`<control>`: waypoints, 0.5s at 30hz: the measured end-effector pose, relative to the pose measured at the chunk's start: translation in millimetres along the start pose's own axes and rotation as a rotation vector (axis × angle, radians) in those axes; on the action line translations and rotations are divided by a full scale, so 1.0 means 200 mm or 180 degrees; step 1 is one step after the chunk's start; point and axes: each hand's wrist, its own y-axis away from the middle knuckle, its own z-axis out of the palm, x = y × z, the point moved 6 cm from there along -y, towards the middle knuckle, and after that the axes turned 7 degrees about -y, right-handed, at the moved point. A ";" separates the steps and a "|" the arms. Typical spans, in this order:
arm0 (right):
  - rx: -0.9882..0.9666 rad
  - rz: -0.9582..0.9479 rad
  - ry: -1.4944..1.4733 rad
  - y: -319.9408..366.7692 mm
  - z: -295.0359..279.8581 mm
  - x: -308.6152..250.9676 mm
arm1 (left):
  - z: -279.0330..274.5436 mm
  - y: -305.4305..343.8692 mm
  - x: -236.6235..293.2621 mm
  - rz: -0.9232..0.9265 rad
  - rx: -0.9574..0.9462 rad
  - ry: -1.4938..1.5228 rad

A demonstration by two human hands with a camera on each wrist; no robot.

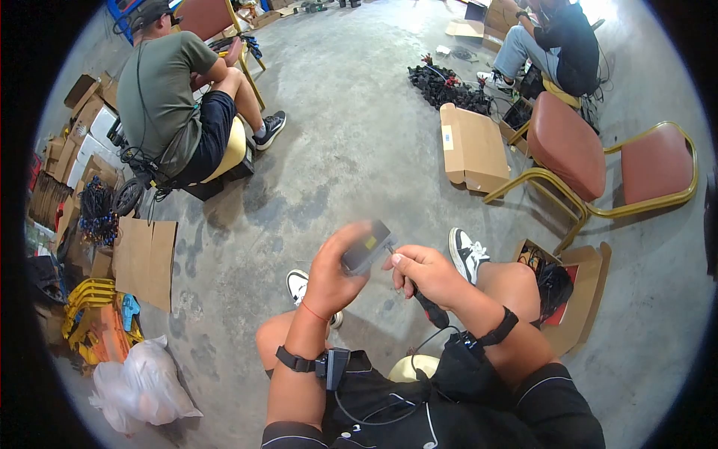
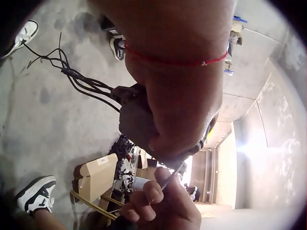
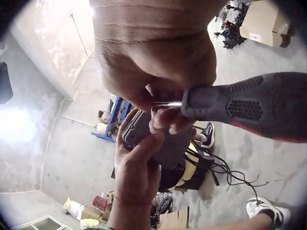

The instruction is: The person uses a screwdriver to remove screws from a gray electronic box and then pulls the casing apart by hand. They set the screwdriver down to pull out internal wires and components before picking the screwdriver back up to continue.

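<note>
The left hand [image 1: 329, 275] gripped a grey box-shaped device [image 1: 365, 253], probably to steady it; the right hand [image 1: 426, 273] pinched a black-handled screwdriver [image 1: 431, 307] by its metal shaft [image 3: 172, 104], perhaps for control.

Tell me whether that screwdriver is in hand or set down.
The screwdriver is in hand: the right hand pinches its metal shaft, with the dark handle jutting out beyond the fingers.

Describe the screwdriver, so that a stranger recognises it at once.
In the head view, go from the red-brown chairs at right down-left to the right grip, near centre. It holds the screwdriver. Unlike the boxy grey device in the left grip, this has a rounded black handle and thin metal shaft.
</note>
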 end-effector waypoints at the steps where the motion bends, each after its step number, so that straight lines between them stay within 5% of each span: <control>1: 0.0092 0.0006 0.0028 0.00 0.00 0.00 | 0.00 0.00 0.00 -0.0004 -0.0008 0.0000; 3: 0.0184 0.0010 0.0041 0.00 0.00 0.00 | 0.00 0.01 -0.02 -0.0386 0.0082 0.0336; 15: 0.0211 0.0073 0.0041 0.00 -0.02 0.00 | 0.01 0.00 -0.01 -0.0358 0.0044 0.0219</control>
